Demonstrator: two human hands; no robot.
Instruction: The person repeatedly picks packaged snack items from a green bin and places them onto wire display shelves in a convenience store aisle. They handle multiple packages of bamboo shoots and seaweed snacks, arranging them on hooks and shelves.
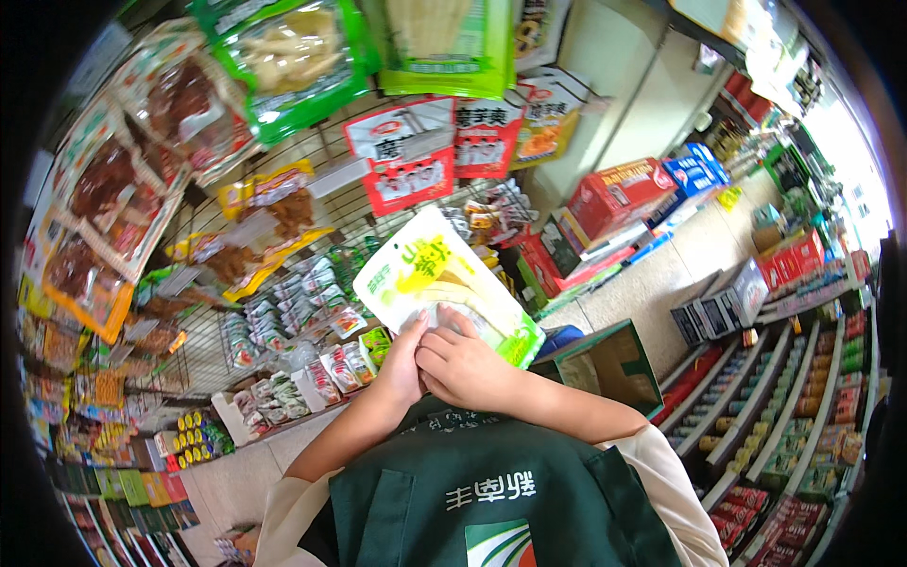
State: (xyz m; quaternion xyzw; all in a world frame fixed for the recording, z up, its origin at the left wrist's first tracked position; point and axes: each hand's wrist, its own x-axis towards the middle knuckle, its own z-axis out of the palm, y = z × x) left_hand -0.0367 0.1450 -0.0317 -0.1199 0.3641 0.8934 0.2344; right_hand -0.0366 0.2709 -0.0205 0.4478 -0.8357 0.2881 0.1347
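Note:
A white and green plastic snack pouch point(453, 283) is tilted in front of my chest, its printed face towards me. My left hand point(404, 354) grips its lower left edge, with the thumb lying on the front. My right hand point(460, 361) is close against the left one, fingers bent onto the pouch's lower front; what its fingertips do is partly hidden. Beyond the pouch, red and white snack packets point(407, 156) hang on a wire grid rack. A larger green pouch point(446, 49) hangs above them.
Small packets in display boxes point(333, 383) line the rack's foot at left. A carton point(602, 372) stands by my right forearm. Stacked gift boxes point(616, 198) and a grey box point(723, 305) stand on the right, beside tiered shelves of goods point(772, 404).

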